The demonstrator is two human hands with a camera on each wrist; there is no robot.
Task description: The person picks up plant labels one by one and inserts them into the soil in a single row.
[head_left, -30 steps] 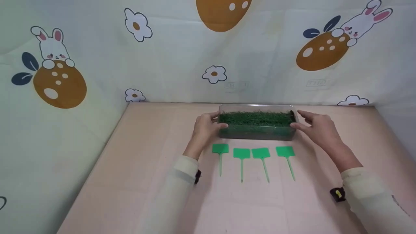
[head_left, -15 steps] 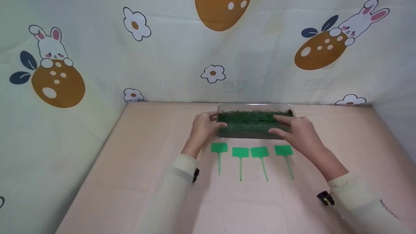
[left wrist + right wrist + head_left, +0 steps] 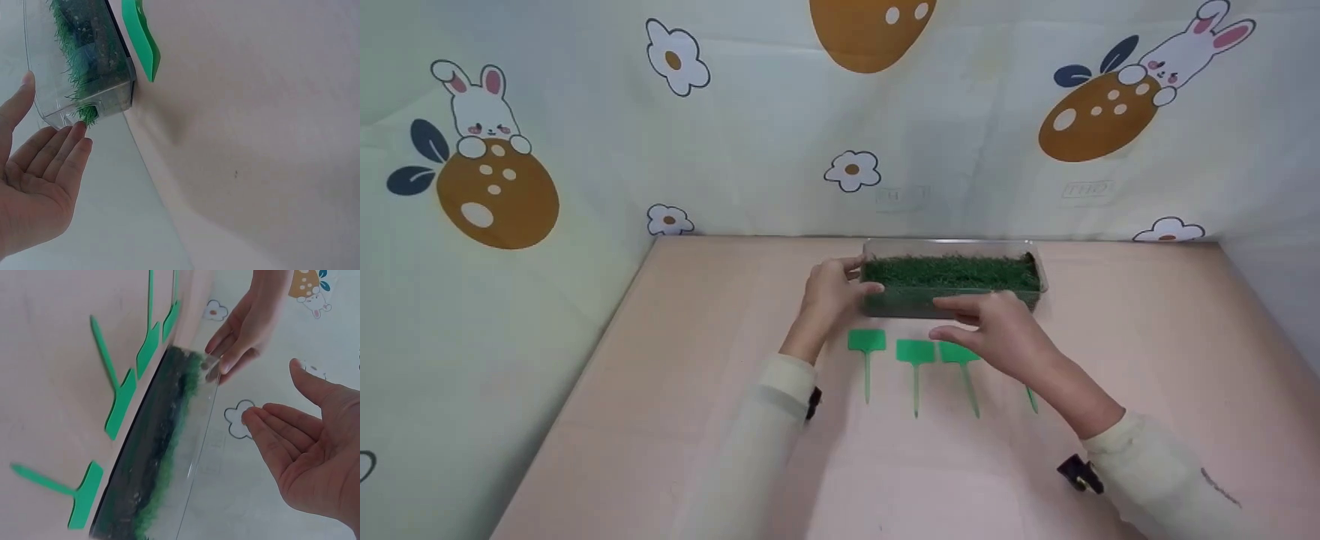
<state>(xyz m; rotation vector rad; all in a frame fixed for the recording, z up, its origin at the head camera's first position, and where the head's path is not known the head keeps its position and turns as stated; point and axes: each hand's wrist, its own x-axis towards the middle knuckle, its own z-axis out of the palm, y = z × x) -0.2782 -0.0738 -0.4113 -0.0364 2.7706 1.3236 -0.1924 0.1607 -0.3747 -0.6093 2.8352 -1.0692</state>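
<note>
A clear plastic box [image 3: 915, 304] with green grass over a dark lower layer stands near the table's back edge. At its left end my left hand [image 3: 832, 292] holds the corner, thumb over the front wall and fingers against the end wall. My right hand [image 3: 1005, 337] is in front of the box's right half, fingers extended and thumb apart, with nothing between them. Several green T-shaped plant labels [image 3: 916, 351] lie in a row before the box. In the head view the right hand covers most of the rightmost plant label [image 3: 84, 498].
The table [image 3: 697, 412] has a pale pinkish cover. Behind it hangs a whitish cloth [image 3: 757, 135] printed with rabbits and flowers. Dark devices are worn at both wrists, such as the right wrist device [image 3: 1080, 474].
My right hand has let go of the box's right end and moved left and toward me, over the plant labels. The left hand and the box stay in place.
</note>
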